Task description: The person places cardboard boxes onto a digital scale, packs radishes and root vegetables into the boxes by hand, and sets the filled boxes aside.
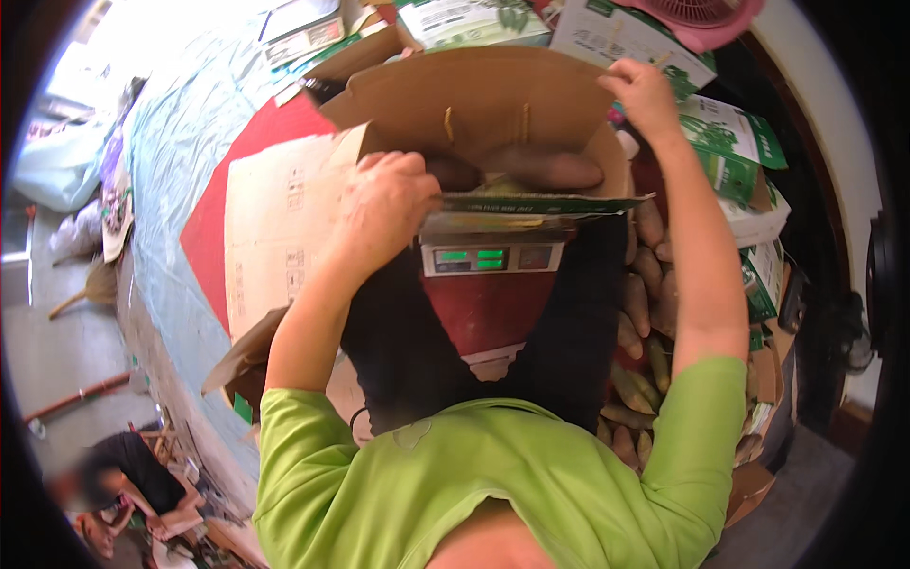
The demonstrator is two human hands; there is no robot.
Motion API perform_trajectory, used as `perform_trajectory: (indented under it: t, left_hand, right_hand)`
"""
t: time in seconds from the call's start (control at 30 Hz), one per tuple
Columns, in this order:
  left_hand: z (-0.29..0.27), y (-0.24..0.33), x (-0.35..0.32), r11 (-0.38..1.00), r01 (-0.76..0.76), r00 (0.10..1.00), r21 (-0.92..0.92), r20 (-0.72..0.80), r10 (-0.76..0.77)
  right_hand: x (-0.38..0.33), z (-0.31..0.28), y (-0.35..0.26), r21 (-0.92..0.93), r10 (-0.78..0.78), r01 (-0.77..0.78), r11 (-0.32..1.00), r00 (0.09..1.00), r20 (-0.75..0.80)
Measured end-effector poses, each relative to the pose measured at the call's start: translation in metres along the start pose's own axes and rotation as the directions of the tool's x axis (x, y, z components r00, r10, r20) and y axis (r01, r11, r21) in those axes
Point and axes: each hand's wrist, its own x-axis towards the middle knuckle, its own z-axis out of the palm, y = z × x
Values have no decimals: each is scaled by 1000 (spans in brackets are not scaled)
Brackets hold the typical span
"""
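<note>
An open cardboard box (483,85) stands on a digital scale (488,259) with a lit green display, between my knees. Its far flap is raised. Inside lie elongated reddish-brown tubers (557,169) that look like sweet potatoes, partly hidden by the near wall. My left hand (391,201) has its fingers curled over the box's left side near the front corner. At the far right, my right hand (645,97) pinches the edge of the raised flap between thumb and fingers.
A larger plain carton (280,209) stands left of the box. Loose tubers (640,299) are heaped along my right side. Green-and-white printed cartons (725,133) and a pink plastic basket (701,21) are beyond them. Blue sheeting (175,161) covers the left; another person (133,484) sits at lower left.
</note>
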Motion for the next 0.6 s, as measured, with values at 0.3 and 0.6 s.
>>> perform_trajectory:
  t: [0.3,0.6]
  left_hand:
    - [-61,-83,-73,959,241,936,-151,-224,-270]
    - [-124,-117,-182,835,501,859,227,-246,-448]
  right_hand:
    - [50,27,-152,10,-252,253,967,966,-58]
    - [40,122,-270,-122,-282,295,948,953,108]
